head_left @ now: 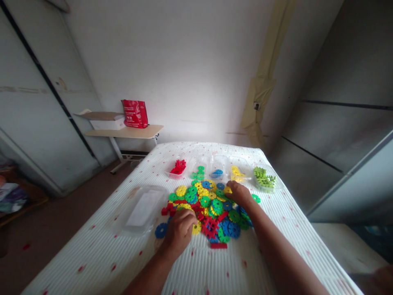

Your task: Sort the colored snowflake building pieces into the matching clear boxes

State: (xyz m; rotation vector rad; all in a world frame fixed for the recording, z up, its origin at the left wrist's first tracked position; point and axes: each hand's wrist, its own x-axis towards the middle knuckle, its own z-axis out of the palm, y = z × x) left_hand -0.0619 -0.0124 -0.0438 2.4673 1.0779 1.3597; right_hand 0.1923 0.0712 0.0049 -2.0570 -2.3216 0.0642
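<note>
A mixed pile of plastic building pieces lies mid-table: notched discs in green (205, 201), blue (234, 230) and yellow (181, 191), plus red lattice pieces (210, 226). At the pile's near left edge is my left hand (179, 230), its fingers curled; what they hold, if anything, is hidden. My right hand (240, 192) reaches to the far right of the pile, with its fingertips closed on a yellow disc (227, 190). Behind the pile, clear boxes hold red pieces (178, 167), green discs (198, 175), blue discs (217, 173), yellow discs (237, 173) and light green pieces (264, 178).
A clear plastic lid or tray (144, 209) lies left of the pile. The table wears a white ribbed cloth (101, 254) with red specks. Against the back wall, a side table (132, 131) carries a red bag (135, 114) and a white box (108, 122).
</note>
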